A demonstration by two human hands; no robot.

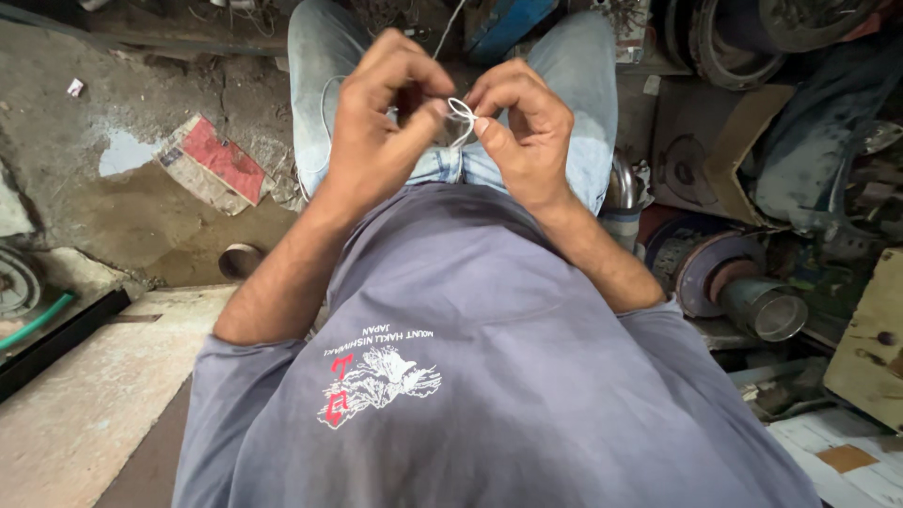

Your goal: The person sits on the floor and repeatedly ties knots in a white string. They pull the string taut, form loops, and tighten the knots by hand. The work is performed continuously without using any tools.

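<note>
Both hands are raised in front of my chest, over my lap in pale blue jeans. My left hand [381,118] and my right hand [522,127] pinch a thin white thread [460,111] between their fingertips. The thread forms a small loop between the two hands, and one strand runs up and away past my knees. My fingers are curled tight around it. I wear a grey-blue shirt with a printed picture on the chest.
A wet dirt floor with a puddle [122,150] and a torn red-and-white carton [214,165] lies to the left. A pale stone slab [85,395] is at lower left. Metal drums, a steel pipe [767,309] and machine parts crowd the right side.
</note>
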